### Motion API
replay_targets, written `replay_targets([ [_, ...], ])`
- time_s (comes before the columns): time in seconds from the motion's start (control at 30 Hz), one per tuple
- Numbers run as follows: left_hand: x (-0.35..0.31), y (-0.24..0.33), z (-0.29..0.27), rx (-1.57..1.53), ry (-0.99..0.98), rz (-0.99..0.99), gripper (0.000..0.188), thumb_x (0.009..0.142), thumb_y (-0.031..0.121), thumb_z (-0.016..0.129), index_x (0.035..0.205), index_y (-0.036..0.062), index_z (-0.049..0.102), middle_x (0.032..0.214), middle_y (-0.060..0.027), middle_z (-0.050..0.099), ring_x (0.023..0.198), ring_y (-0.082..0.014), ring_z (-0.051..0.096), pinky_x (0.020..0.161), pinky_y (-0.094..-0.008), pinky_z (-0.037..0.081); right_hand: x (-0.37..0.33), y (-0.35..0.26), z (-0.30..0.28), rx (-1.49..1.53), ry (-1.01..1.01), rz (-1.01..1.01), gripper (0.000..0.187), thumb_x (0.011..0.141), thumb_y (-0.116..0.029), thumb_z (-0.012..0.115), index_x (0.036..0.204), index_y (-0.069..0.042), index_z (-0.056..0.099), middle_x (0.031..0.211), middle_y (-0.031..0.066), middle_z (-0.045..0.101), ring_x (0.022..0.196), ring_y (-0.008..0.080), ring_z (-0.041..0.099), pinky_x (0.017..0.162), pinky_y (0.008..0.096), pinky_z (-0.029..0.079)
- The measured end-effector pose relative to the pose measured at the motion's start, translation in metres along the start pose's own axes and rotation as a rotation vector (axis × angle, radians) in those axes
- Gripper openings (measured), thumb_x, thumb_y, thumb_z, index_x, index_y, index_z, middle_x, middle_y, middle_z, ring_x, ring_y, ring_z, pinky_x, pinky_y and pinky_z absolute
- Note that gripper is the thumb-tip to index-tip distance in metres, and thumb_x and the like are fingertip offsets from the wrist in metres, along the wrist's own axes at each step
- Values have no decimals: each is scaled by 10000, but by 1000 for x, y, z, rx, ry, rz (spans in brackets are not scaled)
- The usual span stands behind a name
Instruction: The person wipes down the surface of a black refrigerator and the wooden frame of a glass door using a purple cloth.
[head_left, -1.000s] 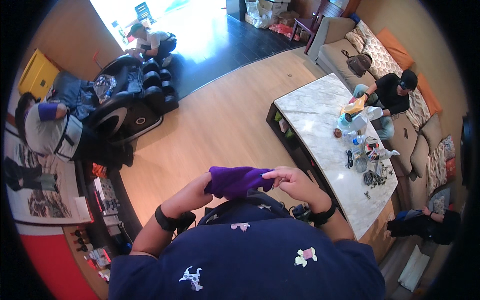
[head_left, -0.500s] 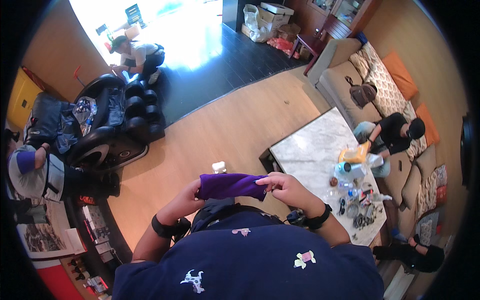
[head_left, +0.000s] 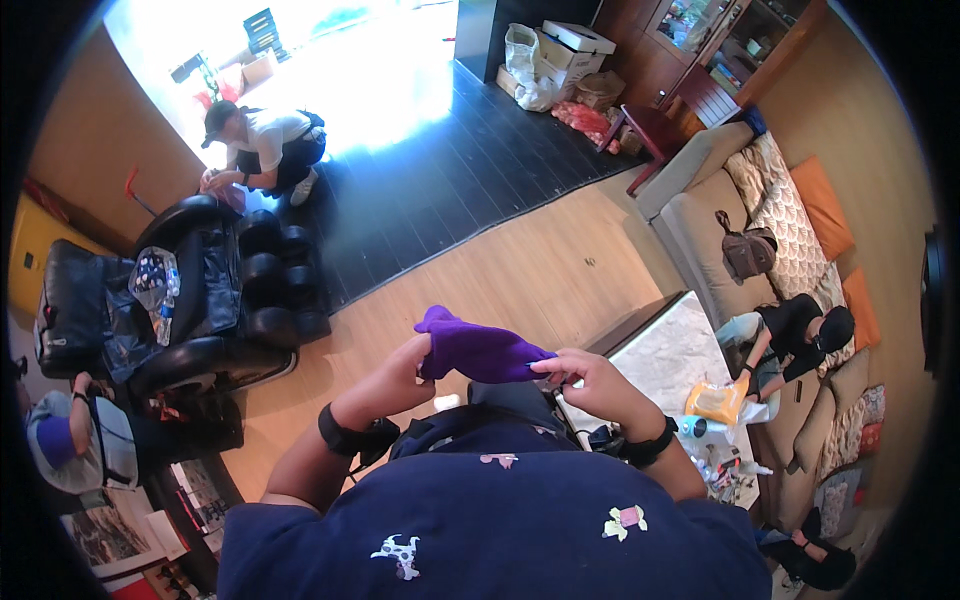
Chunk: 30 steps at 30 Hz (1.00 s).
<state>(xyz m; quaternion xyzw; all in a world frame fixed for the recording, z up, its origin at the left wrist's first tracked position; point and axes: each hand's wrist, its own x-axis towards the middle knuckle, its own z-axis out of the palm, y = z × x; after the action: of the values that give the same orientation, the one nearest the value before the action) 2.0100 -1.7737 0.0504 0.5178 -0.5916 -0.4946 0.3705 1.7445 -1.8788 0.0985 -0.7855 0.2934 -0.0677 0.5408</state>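
Note:
A soft purple sock-shaped cloth [head_left: 485, 347] is stretched out in front of my chest. My left hand [head_left: 398, 378] grips its left part, and a loose rounded end sticks up beyond the fingers. At the other end, my right hand [head_left: 592, 384] pinches the cloth's edge between thumb and fingers. Both wrists wear black bands. Below the cloth, a small white object [head_left: 447, 402] on the floor shows only in part.
On my right is a marble-topped table [head_left: 660, 350] with a yellow pack [head_left: 716, 402] and clutter. A person [head_left: 800, 335] sits on the sofa [head_left: 690, 215] behind it. A black massage chair [head_left: 200, 290] stands left; another person [head_left: 265, 145] crouches past it.
The purple cloth has tilted, its left end now higher and curled up past my left hand. The view has shifted, and the table now sits lower and partly behind my right arm.

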Motion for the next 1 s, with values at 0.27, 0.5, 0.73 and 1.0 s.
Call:
replay_targets([
  [0.27,102,-20,-53,14,28,-58,510,661,-118,463,1141,53,449,956,-3,502,863,-88,475,703,-231,423,95,36,-67,96,84,20,431,655,103,408,1006,-53,604,898,96,578,762,148,554,632,220,424],
  [0.5,180,31,-109,-85,15,-75,534,629,-117,454,1145,18,447,936,-47,519,840,-127,491,696,-253,424,182,43,-134,243,-3,46,434,663,88,401,1028,-39,598,951,75,599,776,115,550,638,201,420],
  [0.73,217,-9,-157,-58,156,-132,579,646,-132,456,1198,38,423,1012,-19,500,883,-86,455,723,-233,414,267,44,-170,187,-132,82,411,671,74,428,1035,-27,590,956,77,587,774,121,554,647,213,428],
  [1.0,282,-53,-244,-160,216,-72,548,646,-126,471,1174,19,434,1090,-46,518,1030,-124,465,865,-273,395,381,35,-204,115,-125,-96,423,659,93,423,998,-69,619,842,33,554,697,83,501,604,199,392],
])
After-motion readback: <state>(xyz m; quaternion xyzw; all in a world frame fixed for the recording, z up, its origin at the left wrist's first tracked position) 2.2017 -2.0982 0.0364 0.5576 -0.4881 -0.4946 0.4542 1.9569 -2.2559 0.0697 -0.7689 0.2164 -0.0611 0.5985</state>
